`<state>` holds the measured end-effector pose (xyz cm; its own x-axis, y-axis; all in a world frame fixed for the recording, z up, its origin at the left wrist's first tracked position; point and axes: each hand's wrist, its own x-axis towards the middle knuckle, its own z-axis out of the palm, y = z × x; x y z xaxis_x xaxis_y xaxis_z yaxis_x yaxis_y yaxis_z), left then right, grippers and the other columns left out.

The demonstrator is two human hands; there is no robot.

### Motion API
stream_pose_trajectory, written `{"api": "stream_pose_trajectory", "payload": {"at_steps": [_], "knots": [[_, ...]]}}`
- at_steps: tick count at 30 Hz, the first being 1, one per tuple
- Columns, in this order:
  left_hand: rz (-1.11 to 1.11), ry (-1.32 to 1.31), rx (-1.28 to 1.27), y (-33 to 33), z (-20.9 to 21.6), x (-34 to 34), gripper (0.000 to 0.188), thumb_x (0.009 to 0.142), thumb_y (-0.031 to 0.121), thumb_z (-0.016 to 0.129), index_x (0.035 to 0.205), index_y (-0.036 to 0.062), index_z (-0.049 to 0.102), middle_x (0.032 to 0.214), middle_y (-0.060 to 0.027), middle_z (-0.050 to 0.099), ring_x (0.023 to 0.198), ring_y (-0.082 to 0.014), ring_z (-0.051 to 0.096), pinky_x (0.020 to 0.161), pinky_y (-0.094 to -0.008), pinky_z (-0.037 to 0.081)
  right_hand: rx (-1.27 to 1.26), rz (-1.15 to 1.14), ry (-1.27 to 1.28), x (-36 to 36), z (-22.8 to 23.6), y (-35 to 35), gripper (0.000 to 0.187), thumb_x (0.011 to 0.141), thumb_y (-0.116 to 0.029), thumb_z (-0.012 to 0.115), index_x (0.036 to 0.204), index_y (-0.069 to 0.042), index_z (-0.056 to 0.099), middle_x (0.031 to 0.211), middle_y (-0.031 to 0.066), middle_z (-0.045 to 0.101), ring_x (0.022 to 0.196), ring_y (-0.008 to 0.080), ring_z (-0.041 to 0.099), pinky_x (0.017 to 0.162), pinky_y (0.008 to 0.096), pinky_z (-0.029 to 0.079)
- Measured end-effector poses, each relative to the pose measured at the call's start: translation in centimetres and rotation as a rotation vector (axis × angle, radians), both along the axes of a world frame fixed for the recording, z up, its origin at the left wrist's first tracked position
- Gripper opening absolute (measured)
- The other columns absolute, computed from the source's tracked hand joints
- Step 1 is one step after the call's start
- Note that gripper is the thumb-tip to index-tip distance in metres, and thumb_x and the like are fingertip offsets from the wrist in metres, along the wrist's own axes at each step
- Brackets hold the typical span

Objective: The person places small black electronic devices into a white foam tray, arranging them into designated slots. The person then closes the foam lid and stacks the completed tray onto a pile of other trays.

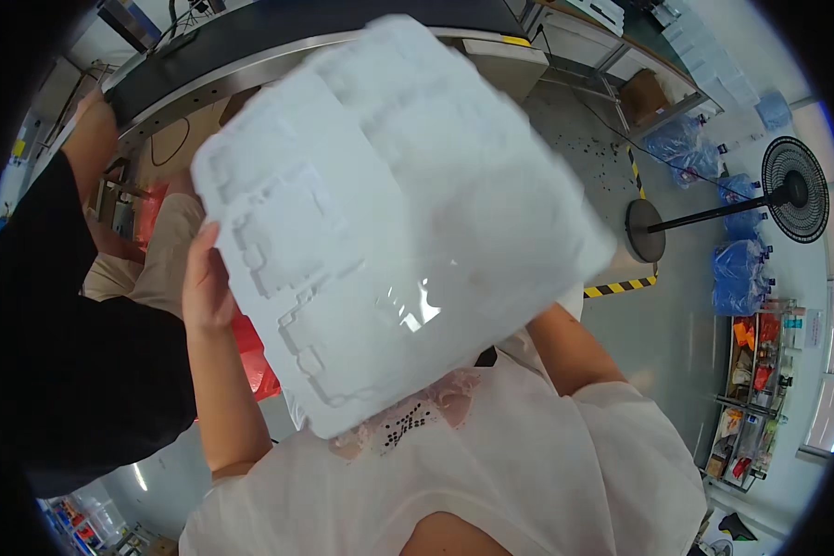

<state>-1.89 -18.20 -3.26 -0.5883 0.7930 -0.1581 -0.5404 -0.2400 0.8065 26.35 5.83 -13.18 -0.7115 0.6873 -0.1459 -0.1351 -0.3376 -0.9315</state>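
A large white moulded plastic tray (343, 232), with recessed shapes and a glossy patch, is tilted in front of my chest. It may be a stack; I cannot tell how many layers there are. My left hand (207, 278) is closed on the tray's left edge, with the thumb by the rim and the other fingers mostly out of sight. From the right, my right forearm (570, 347) goes behind the tray, which hides that hand and its fingers.
A dark conveyor belt (287, 42) runs along the far side. Close at my left sits a co-worker in a black top (83, 343), one arm at the belt's frame. On the right stand a black fan (792, 190), wrapped blue bottles (739, 273) and a loaded shelf (755, 398).
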Motion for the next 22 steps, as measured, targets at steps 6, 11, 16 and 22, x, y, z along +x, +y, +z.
{"api": "stream_pose_trajectory", "payload": {"at_steps": [6, 11, 16, 22], "knots": [[-0.348, 0.272, -0.542, 4.8, -11.6, -4.9, 0.025, 0.088, 0.029, 0.054, 0.097, 0.0061, 0.060, 0.075, 0.0036, 0.054, 0.065, -0.0059, 0.047, 0.054, -0.0210, 0.037, -0.124, 0.106, -0.083, -2.6, 3.2, 5.4, 0.046, 0.085, -0.034, 0.059, 0.114, 0.002, 0.053, 0.098, 0.0098, 0.062, 0.093, 0.0199, 0.059, 0.082, 0.0344, 0.046], [0.063, 1.178, -0.569, 11.7, -22.5, -3.8, 0.030, 0.080, 0.021, 0.060, 0.093, -0.0056, 0.060, 0.076, -0.0177, 0.062, 0.074, -0.0315, 0.060, 0.069, -0.0392, 0.046, 0.742, -0.122, -0.787, -2.5, -7.3, 9.8, 0.047, 0.080, -0.031, 0.064, 0.109, 0.005, 0.055, 0.101, 0.0191, 0.060, 0.093, 0.0250, 0.059, 0.083, 0.0354, 0.045], [0.195, 1.039, -0.793, 11.6, -22.5, -0.4, 0.031, 0.078, 0.020, 0.060, 0.098, -0.0047, 0.060, 0.091, -0.0248, 0.061, 0.088, -0.0362, 0.059, 0.077, -0.0417, 0.044, 0.518, -0.145, -0.781, -4.1, -11.0, 10.2, 0.046, 0.079, -0.031, 0.064, 0.110, 0.002, 0.057, 0.097, 0.0188, 0.062, 0.092, 0.0256, 0.060, 0.081, 0.0348, 0.046], [0.330, 1.395, -0.282, 12.2, -24.2, -2.3, 0.042, 0.074, 0.011, 0.053, 0.113, -0.0019, 0.057, 0.120, -0.0245, 0.053, 0.116, -0.0394, 0.046, 0.103, -0.0410, 0.030, 0.001, -0.351, -0.650, -5.3, -1.6, 14.8, 0.036, 0.082, -0.038, 0.060, 0.081, -0.003, 0.058, 0.059, 0.0035, 0.053, 0.046, 0.0173, 0.049, 0.042, 0.0343, 0.037]]}}
